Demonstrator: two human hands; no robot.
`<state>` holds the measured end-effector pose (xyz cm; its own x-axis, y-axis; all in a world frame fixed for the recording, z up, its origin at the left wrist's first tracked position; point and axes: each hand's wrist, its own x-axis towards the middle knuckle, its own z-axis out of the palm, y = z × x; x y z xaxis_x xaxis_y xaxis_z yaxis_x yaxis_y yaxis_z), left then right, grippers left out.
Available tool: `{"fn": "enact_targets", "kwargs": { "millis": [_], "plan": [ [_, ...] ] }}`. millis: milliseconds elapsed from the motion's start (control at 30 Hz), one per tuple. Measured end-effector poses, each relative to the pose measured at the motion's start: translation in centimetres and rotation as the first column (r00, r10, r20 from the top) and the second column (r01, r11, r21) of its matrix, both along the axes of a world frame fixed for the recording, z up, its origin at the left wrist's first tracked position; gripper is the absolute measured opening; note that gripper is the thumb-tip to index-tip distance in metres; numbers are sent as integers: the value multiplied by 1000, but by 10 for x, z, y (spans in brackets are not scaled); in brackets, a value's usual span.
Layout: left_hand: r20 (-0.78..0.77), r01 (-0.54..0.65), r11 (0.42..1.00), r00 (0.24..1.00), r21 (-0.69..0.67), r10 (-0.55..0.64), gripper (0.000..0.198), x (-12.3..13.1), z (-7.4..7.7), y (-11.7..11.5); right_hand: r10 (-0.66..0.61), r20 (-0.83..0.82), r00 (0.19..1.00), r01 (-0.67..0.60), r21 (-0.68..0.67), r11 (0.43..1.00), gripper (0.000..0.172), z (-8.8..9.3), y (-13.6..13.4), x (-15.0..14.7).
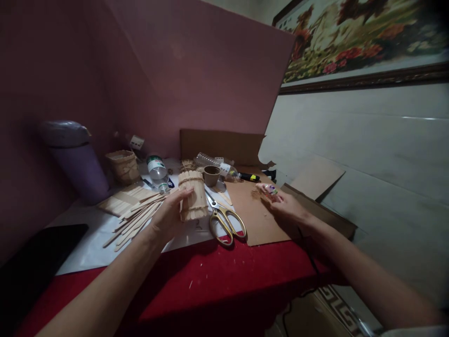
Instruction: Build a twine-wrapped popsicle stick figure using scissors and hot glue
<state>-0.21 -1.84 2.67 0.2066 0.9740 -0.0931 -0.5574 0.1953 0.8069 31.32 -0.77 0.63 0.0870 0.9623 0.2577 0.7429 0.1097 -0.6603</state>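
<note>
My left hand (171,214) is wrapped round a small cup-shaped holder built of wooden craft sticks (192,196), tied with twine, standing upright on white paper. My right hand (280,202) rests over a brown cardboard sheet (252,220), fingers pinched on a small colourful object I cannot make out. Gold-handled scissors (224,220) lie between the two hands. A loose pile of wooden craft sticks (135,213) is spread just left of my left hand.
A purple lidded jug (75,157) stands at the left, with a woven basket (123,166), a lying plastic bottle (157,172), a small brown cup (211,175) and a yellow-black marker (249,177) behind. A dark tablet (38,255) lies front left. Red cloth (210,281) covers the table.
</note>
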Motion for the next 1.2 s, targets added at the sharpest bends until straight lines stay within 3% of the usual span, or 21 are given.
{"fn": "enact_targets", "kwargs": {
  "millis": [167, 233, 300, 433, 633, 967, 1067, 1200],
  "plan": [
    [-4, 61, 998, 998, 25, -61, 23, 0, -3, -1, 65, -320, 945, -90, -64, 994, 25, 27, -25, -19],
    [-6, 93, 995, 996, 26, -93, 26, -1, -5, -2, 93, -643, 760, -215, -114, 970, 24, 37, -36, -31],
    [-11, 117, 993, 993, 19, -117, 29, -1, -7, -3, 77, -786, 614, -303, -144, 942, 24, 44, -43, -42],
    [-21, 121, 992, 992, 20, -121, 33, -4, -12, -2, 28, -899, 438, -488, -211, 847, 19, 47, -47, -54],
    [-29, 89, 996, 996, 25, -89, 35, -4, -14, -1, 30, -939, 344, -673, -224, 705, 25, 43, -49, -66],
    [-32, 181, 983, 983, 27, -180, 38, 0, -10, -7, 51, -949, 310, -790, -228, 569, 34, 36, -45, -81],
    [-19, 193, 981, 981, 24, -192, 38, 1, -9, -7, 93, -926, 365, -738, -227, 635, 33, 39, -46, -83],
    [-15, 190, 981, 982, 43, -190, 36, 2, -10, -7, 196, -819, 540, -623, -232, 747, 32, 42, -52, -85]
  ]
}}
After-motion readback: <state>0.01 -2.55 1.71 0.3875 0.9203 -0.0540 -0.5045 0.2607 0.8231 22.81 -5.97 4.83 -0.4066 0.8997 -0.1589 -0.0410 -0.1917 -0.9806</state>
